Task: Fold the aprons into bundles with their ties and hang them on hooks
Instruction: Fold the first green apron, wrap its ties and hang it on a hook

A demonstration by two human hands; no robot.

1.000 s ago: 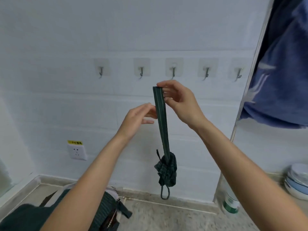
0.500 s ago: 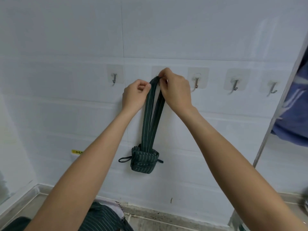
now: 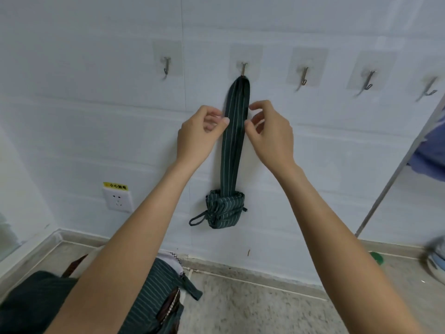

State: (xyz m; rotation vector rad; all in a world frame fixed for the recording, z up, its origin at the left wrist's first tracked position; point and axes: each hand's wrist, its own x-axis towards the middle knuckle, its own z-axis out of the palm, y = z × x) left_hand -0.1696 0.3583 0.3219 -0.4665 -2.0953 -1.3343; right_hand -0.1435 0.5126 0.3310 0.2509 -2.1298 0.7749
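A dark green striped apron bundle [image 3: 225, 209] hangs against the white wall by its long strap [image 3: 233, 131], which is looped over the second hook [image 3: 243, 68] from the left. My left hand [image 3: 197, 136] is just left of the strap, its thumb tip touching the strap's edge. To the right of the strap is my right hand [image 3: 272, 136], with a fingertip at the other edge. The fingers of both hands are loosely curled and grip nothing. More green striped aprons [image 3: 149, 292] lie in a heap on the counter at the bottom left.
Several bare hooks line the wall: one to the left [image 3: 166, 67], the others to the right [image 3: 304, 77]. A wall socket [image 3: 118, 200] sits low on the left. On the right are a slanted metal pole [image 3: 397, 169], blue cloth [image 3: 431, 153] and stacked bowls [image 3: 437, 261].
The strap loop went onto the second hook. Both hands let go of it and dropped to mid-strap, one on either side. The bundle now hangs on its own.
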